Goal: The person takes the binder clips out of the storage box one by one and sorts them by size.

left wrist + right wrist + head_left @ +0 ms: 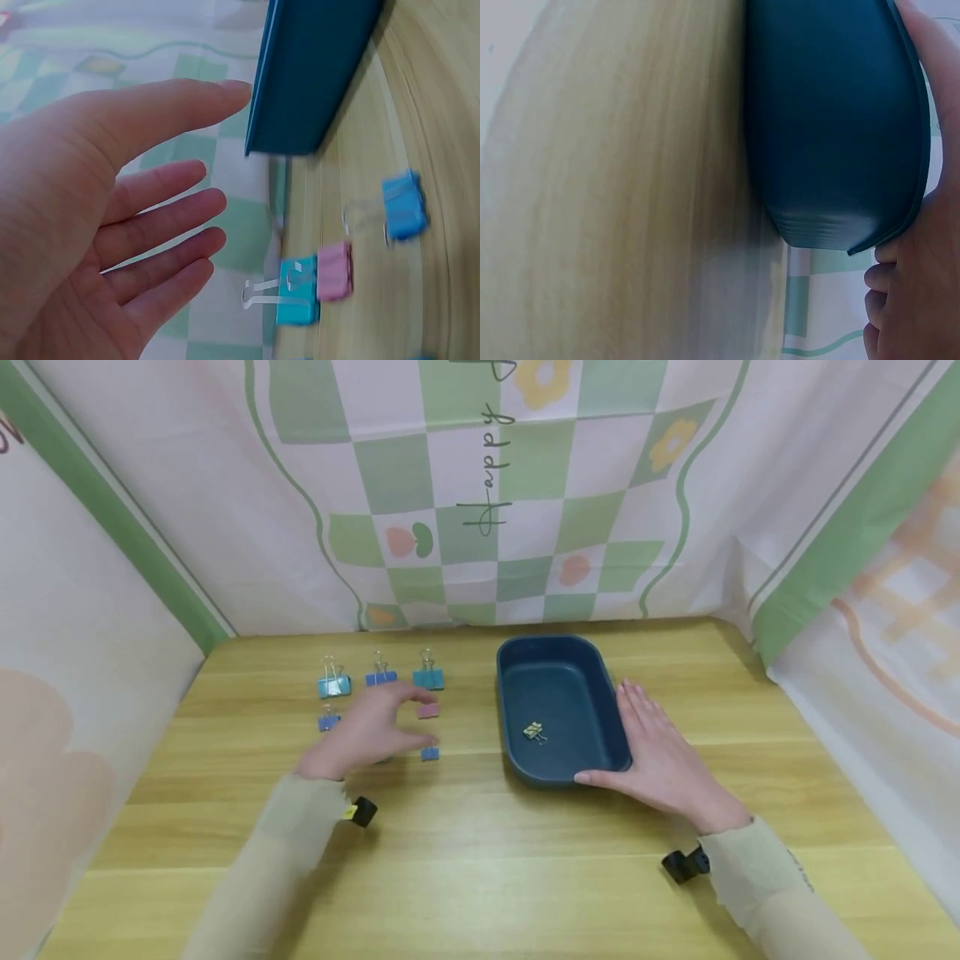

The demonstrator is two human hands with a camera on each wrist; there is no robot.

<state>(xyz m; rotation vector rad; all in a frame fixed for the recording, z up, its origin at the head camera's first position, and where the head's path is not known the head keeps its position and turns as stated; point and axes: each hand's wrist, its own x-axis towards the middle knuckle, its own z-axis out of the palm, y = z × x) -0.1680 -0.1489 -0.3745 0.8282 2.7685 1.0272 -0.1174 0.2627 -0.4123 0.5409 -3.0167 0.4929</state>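
Observation:
My left hand hovers over the binder clips at the left, fingers apart and holding nothing; the left wrist view shows its bare palm. Closest to its fingertips are a small pink binder clip and a small blue binder clip. Along the back stand larger clips: light blue, blue and teal. A small purple clip lies left of the hand, which partly hides another. With straight fingers, my right hand rests against the dark blue tray, thumb at its near rim.
One patterned gold binder clip lies inside the tray. The wooden table extends in front of both. A checked cloth hangs behind the table, with more cloth at both sides.

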